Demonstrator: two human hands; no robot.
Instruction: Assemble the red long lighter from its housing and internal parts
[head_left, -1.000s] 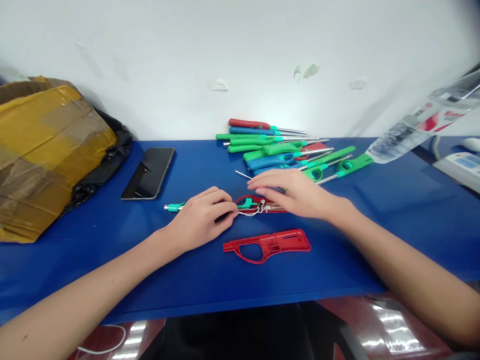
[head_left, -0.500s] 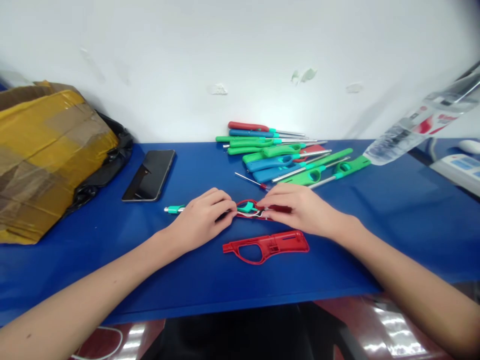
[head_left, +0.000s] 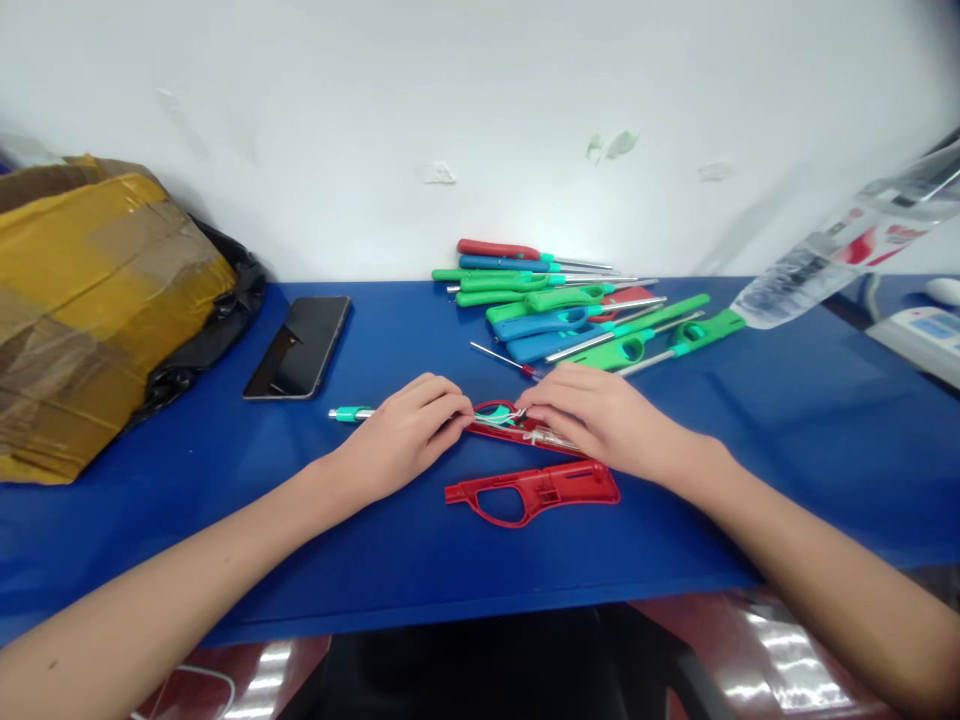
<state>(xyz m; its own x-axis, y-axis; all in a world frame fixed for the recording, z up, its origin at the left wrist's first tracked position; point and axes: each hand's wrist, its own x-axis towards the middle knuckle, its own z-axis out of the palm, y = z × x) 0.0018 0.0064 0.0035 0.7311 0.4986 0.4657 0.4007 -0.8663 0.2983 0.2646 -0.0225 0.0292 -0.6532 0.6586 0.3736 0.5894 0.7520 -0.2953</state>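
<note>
An opened red lighter casing point(head_left: 504, 433) lies on the blue table between my hands, its inner parts exposed. My left hand point(head_left: 415, 432) is closed around its front end, where the metal tube with a teal tip point(head_left: 349, 414) sticks out to the left. Inside the casing sit a teal trigger point(head_left: 495, 416) and thin white wires. My right hand point(head_left: 592, 412) pinches at the wires and a small dark part near the casing's middle; the fingers partly hide it. Just below lies the other red casing half point(head_left: 536, 494), hollow side up. A screwdriver point(head_left: 502, 358) lies behind my right hand.
Several green, blue and red long lighters point(head_left: 555, 310) are piled near the wall. A phone point(head_left: 300, 347) lies at left, beside a taped cardboard box point(head_left: 97, 320) and a black bag. A plastic bottle point(head_left: 832, 250) and a white device point(head_left: 922, 335) are at right.
My right fingers have lifted slightly off the casing, drawing the white wires up a little. More of the casing's right part now shows. My left hand stays nearly still.
</note>
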